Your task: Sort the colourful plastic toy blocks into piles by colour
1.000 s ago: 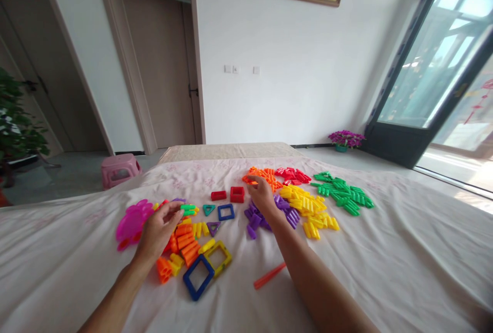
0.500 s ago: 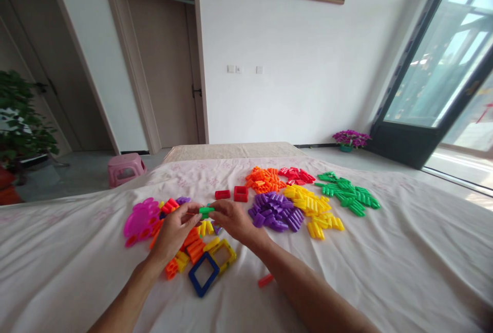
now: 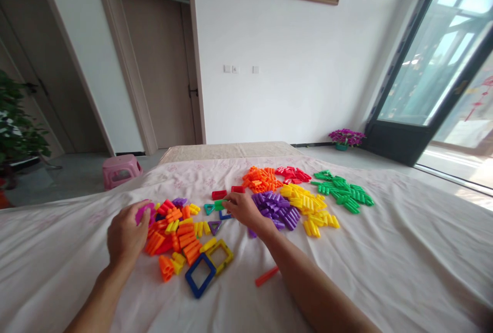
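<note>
My left hand [image 3: 126,233] is at the left end of the mixed pile, with its fingers curled over a flat magenta plastic piece [image 3: 144,215] that it largely covers. Pinched in the fingertips of my right hand [image 3: 245,209] is a small green toy block [image 3: 219,205], held just in front of the red blocks [image 3: 219,195]. Between the hands lies a mixed heap of orange blocks [image 3: 187,240], with yellow and red ones among them. A blue square frame [image 3: 187,275] overlaps a yellow square frame [image 3: 231,258] nearer to me.
Sorted piles lie to the right: purple blocks [image 3: 275,209], yellow blocks [image 3: 304,199], orange blocks [image 3: 262,179], red blocks [image 3: 292,173] and green blocks [image 3: 344,191]. A red stick [image 3: 265,276] rests on the wrinkled cloth [image 3: 327,281]. Beyond the table's left edge stands a pink stool [image 3: 121,169].
My hands have come apart. The left let go of the green block and moved left onto the magenta piece; the right moved slightly right, keeping the green block.
</note>
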Demonstrator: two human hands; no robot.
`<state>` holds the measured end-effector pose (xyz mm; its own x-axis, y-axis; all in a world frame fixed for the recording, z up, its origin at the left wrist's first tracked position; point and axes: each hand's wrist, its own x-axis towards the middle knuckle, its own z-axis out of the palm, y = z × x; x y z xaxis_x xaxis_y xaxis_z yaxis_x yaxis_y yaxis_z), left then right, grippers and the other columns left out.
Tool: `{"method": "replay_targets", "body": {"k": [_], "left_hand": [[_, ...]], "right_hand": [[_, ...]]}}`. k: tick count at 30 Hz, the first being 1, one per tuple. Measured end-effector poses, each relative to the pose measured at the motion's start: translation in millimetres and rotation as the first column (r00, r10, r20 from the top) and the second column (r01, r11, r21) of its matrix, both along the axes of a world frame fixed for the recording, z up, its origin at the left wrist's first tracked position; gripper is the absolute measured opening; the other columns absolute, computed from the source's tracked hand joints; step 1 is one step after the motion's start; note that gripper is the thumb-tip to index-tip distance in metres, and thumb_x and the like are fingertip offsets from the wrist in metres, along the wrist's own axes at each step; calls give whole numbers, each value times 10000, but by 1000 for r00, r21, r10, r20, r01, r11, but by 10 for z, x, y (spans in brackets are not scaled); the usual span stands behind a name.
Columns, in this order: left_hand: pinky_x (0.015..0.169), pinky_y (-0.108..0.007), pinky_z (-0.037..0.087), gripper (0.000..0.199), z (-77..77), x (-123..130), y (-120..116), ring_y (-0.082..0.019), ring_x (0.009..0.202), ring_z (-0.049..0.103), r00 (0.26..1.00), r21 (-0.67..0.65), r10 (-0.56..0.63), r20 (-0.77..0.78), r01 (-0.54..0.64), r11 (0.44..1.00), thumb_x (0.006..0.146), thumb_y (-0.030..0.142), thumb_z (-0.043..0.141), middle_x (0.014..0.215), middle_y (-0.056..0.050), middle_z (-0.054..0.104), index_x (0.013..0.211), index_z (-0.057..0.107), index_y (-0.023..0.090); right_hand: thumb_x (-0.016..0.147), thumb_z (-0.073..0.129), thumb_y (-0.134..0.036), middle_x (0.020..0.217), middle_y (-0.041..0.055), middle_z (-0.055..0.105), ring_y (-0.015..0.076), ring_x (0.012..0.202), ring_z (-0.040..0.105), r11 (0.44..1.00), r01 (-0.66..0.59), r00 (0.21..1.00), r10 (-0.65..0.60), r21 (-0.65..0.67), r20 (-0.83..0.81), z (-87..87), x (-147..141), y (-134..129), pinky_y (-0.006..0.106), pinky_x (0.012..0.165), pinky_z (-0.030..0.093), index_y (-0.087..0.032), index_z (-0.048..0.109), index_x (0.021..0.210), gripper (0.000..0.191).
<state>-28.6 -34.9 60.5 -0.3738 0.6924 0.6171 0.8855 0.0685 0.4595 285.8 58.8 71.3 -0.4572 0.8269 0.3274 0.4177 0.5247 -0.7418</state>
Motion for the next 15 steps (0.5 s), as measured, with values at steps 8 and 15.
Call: {"method": "replay_targets", "body": {"k": [8,15], "left_hand": [[831,-441,489,616,-424,-543,78,-363,1029,652,977,-466,206,-47,-204,861,886,572,380,1212,-206,691,1254,638,151],[850,-402,488,558,-601,-704,175,-313,1037,660,986,-473,158,-62,-168,865,891,586,294,1216,-133,708,1146,649,239]], "right_hand": [[840,613,-237,634,-12,681,113,561,614,996,-8,997,15,-92,70,125,182,63,187,528,404,-165,689,729,152],[873,579,-280,664,3,683,93,524,581,976,147,980,-165,-157,-108,226,570,281,177,491,387,-144,689,828,181]]}}
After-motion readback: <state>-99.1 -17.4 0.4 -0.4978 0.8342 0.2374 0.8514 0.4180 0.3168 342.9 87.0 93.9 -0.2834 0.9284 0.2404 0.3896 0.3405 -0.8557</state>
